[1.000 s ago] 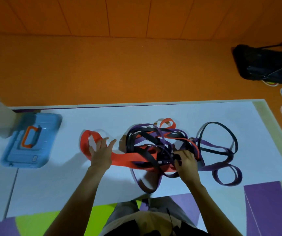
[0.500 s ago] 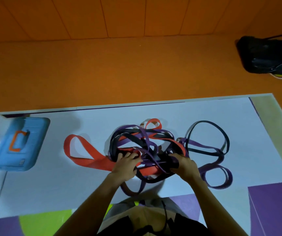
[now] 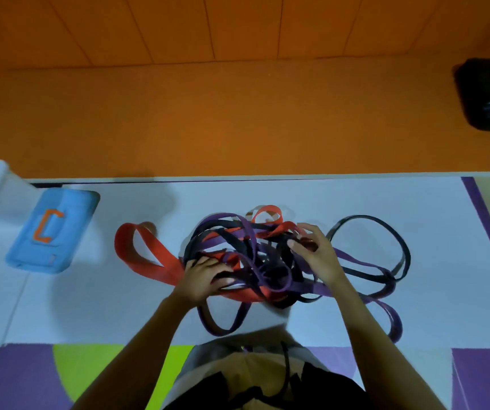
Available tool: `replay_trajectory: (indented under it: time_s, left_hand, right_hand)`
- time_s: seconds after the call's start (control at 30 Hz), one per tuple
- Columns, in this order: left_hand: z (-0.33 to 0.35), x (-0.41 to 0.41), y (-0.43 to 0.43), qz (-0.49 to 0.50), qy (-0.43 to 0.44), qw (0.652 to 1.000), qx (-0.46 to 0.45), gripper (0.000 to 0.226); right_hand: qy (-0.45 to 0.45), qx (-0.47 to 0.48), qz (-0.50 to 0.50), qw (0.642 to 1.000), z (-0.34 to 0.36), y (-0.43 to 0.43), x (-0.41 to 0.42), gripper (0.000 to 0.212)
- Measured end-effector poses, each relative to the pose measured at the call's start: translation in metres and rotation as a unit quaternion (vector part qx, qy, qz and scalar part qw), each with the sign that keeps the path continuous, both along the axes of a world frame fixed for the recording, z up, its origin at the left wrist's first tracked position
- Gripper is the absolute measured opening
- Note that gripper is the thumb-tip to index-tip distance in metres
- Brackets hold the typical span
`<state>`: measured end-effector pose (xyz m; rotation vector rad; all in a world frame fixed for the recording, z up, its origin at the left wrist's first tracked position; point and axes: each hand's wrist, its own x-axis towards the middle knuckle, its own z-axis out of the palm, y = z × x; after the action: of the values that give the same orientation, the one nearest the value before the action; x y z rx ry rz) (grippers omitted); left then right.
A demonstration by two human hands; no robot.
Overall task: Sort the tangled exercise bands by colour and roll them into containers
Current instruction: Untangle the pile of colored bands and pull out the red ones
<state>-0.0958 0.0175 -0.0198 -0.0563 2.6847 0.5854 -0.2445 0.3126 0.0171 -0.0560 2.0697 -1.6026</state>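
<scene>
At the middle of the bench point(image 3: 341, 196) lies the tangle of bands point(image 3: 248, 247), red, purple and black. The left hand point(image 3: 205, 276) grips its near-left side with curled fingers; the right hand point(image 3: 316, 253) pinches a strand at its far-right side. Near the left edge, a blue container point(image 3: 70, 220) lies closed, contents hidden.

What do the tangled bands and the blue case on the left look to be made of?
The red band, purple band and black band look like flat rubber or latex with a matte finish. They stand in springy loops without creasing, though woven elastic can't be ruled out. The blue case looks like moulded hard plastic with a slight sheen, rounded corners and an orange handle.
</scene>
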Motion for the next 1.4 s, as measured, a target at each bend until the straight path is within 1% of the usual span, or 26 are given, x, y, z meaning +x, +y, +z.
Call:
replay_trajectory:
  time_s: [0.07,0.1,0.13,0.17,0.23,0.3,0.37,0.4,0.47,0.53,0.6,0.67,0.73,0.8,0.87,0.9,0.97,1.03,1.07,1.13,1.17,1.2,1.23,1.27,1.33,1.4]
  left_hand:
    - [0.001,0.001,0.000,0.045,0.026,0.999,0.010,0.053]
    - [0.001,0.002,-0.001,0.055,0.030,0.998,0.007,0.049]
    - [0.000,0.003,0.000,0.058,0.035,0.998,0.001,0.047]
    - [0.000,0.003,0.002,0.058,0.045,0.997,-0.008,0.047]
    - [0.000,0.002,0.010,0.059,0.069,0.995,-0.033,0.046]
    - [0.002,-0.003,0.025,0.067,0.090,0.992,-0.061,0.041]
    - [0.004,-0.008,0.043,0.069,0.103,0.989,-0.083,0.040]
    - [0.006,-0.011,0.053,0.056,0.103,0.989,-0.089,0.046]
    - [0.012,-0.016,0.071,0.005,0.073,0.995,-0.066,0.069]
    - [0.018,-0.024,0.088,-0.065,0.034,0.997,-0.012,0.089]
    - [0.018,-0.031,0.107,-0.132,0.016,0.991,0.033,0.093]
    - [0.013,-0.038,0.127,-0.162,-0.010,0.986,0.049,0.087]
    - [0.006,-0.046,0.144,-0.159,-0.034,0.987,0.022,0.088]
    - [-0.003,-0.053,0.151,-0.164,-0.046,0.985,-0.029,0.090]
    - [-0.009,-0.057,0.151,-0.180,-0.021,0.981,-0.072,0.079]
    - [-0.012,-0.058,0.148,-0.177,0.011,0.981,-0.079,0.069]
    - [-0.011,-0.061,0.142,-0.141,0.102,0.983,-0.055,0.047]
    - [-0.004,-0.065,0.132,-0.089,0.147,0.985,-0.018,0.036]
    - [0.001,-0.068,0.126,-0.059,0.151,0.987,0.011,0.034]
    - [0.009,-0.074,0.113,0.029,0.141,0.986,0.088,0.031]
    - [0.012,-0.077,0.105,0.082,0.130,0.979,0.131,0.029]
    - [0.013,-0.079,0.099,0.134,0.121,0.969,0.169,0.027]
    - [0.013,-0.082,0.092,0.170,0.119,0.957,0.202,0.027]
    - [0.012,-0.084,0.085,0.198,0.117,0.946,0.228,0.027]
    - [0.009,-0.086,0.070,0.228,0.103,0.931,0.264,0.026]
    - [0.007,-0.086,0.057,0.218,0.082,0.938,0.255,0.030]
  right_hand:
    - [-0.050,-0.051,-0.004,0.997,0.004,0.002,-0.002,0.032]
    - [-0.066,-0.065,-0.023,0.995,0.000,0.005,-0.002,0.029]
    - [-0.069,-0.071,-0.051,0.994,-0.007,0.011,-0.001,0.026]
    - [-0.053,-0.066,-0.083,0.993,-0.015,0.018,0.001,0.023]
    - [0.007,-0.013,-0.122,0.992,-0.030,0.035,0.004,0.015]
    - [0.047,0.061,-0.124,0.989,-0.041,0.054,0.009,0.011]
    - [0.044,0.144,-0.079,0.985,-0.054,0.071,0.013,0.017]
    - [0.026,0.179,-0.034,0.983,-0.059,0.077,0.015,0.021]
    - [-0.021,0.213,0.061,0.975,-0.071,0.084,0.022,0.027]
    - [-0.049,0.221,0.106,0.968,-0.074,0.084,0.028,0.041]
    - [-0.057,0.191,0.124,0.972,-0.071,0.082,0.032,0.056]
    - [-0.060,0.129,0.121,0.982,-0.062,0.079,0.034,0.054]
    - [-0.089,0.047,0.092,0.991,-0.053,0.077,0.036,0.050]
    - [-0.117,-0.026,0.041,0.992,-0.042,0.077,0.039,0.048]
    - [-0.119,-0.054,-0.040,0.991,-0.037,0.082,0.041,0.040]
    - [-0.106,-0.052,-0.084,0.989,-0.039,0.086,0.041,0.037]
    - [-0.054,-0.019,-0.134,0.989,-0.049,0.100,0.042,0.037]
    - [0.022,0.066,-0.120,0.990,-0.057,0.113,0.045,0.039]
    - [0.044,0.118,-0.102,0.987,-0.058,0.117,0.045,0.040]
    - [0.065,0.185,-0.057,0.979,-0.061,0.121,0.046,0.047]
    - [0.097,0.211,-0.025,0.972,-0.064,0.121,0.045,0.051]
    - [0.141,0.248,0.022,0.958,-0.068,0.120,0.043,0.055]
    - [0.162,0.281,0.074,0.943,-0.074,0.120,0.041,0.066]
    - [0.155,0.313,0.123,0.929,-0.076,0.118,0.039,0.080]
    - [0.118,0.342,0.194,0.912,-0.076,0.112,0.034,0.102]
    - [0.113,0.356,0.252,0.893,-0.071,0.101,0.031,0.121]
